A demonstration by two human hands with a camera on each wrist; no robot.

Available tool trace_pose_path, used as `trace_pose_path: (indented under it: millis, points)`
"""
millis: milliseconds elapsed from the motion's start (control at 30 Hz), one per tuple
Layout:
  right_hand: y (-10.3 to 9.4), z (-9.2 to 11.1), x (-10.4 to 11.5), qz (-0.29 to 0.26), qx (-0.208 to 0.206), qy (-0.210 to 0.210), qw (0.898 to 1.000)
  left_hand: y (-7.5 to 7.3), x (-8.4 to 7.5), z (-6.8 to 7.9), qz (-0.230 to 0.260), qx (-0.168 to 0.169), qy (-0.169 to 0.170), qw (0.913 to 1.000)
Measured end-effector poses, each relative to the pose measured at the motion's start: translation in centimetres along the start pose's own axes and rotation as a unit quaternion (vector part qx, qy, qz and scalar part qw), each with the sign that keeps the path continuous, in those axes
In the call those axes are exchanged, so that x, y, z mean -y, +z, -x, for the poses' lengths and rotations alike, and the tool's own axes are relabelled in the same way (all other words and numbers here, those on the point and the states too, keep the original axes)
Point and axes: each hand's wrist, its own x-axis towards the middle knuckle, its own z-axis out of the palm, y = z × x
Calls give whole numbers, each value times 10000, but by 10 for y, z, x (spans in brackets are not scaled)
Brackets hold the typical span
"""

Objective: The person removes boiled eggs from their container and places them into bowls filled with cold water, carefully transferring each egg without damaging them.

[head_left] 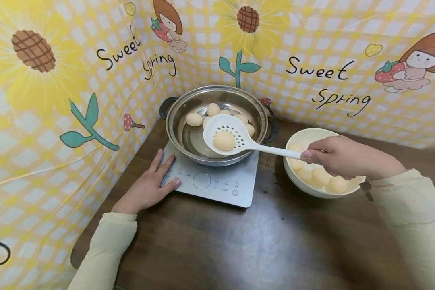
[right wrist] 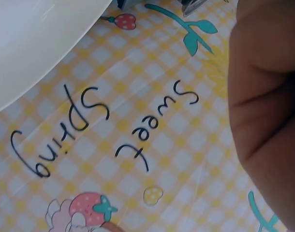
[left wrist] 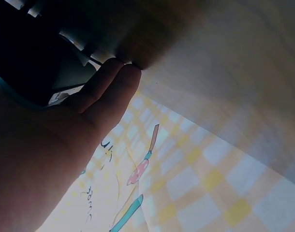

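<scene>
In the head view my right hand [head_left: 348,157] grips the handle of a white slotted spoon [head_left: 279,151]. One pale egg [head_left: 224,140] lies in its perforated bowl, above the near side of a steel pot [head_left: 217,162]. Several more eggs [head_left: 194,119] sit in the pot, some partly hidden by the spoon. My left hand [head_left: 148,188] rests with fingers spread on the left edge of a white induction cooker [head_left: 201,181] under the pot. Below my right hand stands a cream bowl [head_left: 309,133] holding several eggs [head_left: 320,176].
Black side handles [head_left: 272,131] stick out from the pot. The dark wooden table [head_left: 217,245] has a few water drops beside the cooker. A yellow checked cloth [head_left: 199,48] with printed flowers hangs along the back and left. The right wrist view catches the bowl's white side [right wrist: 36,43].
</scene>
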Motion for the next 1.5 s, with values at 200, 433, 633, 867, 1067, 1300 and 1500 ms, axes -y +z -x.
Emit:
trace_pose_path:
  millis: [200, 433, 633, 867, 1067, 1300, 1500]
  points:
    - [-7, 20, -22, 214, -245, 99, 9994, 2, -4, -4, 1, -10, -1, 10000]
    - [-14, 43, -54, 618, -588, -5, 9964, 5, -8, -7, -7, -34, -28, 10000]
    - [-13, 62, -85, 765, -809, 55, 9938, 8, -8, -9, -49, -41, -39, 10000]
    - [-7, 84, -120, 856, -1124, 223, 9897, 13, -6, -13, -35, -53, 7, 10000]
    - [-4, 97, -149, 709, -1245, 370, 9890, 13, -3, -12, -71, -68, -40, 9999]
    - [3, 112, -173, 768, -1727, 510, 9806, 11, -1, -10, -103, -46, -43, 9999]
    - [9, 119, -189, 722, -2060, 790, 9727, 10, -2, -9, -92, 7, -32, 10000]
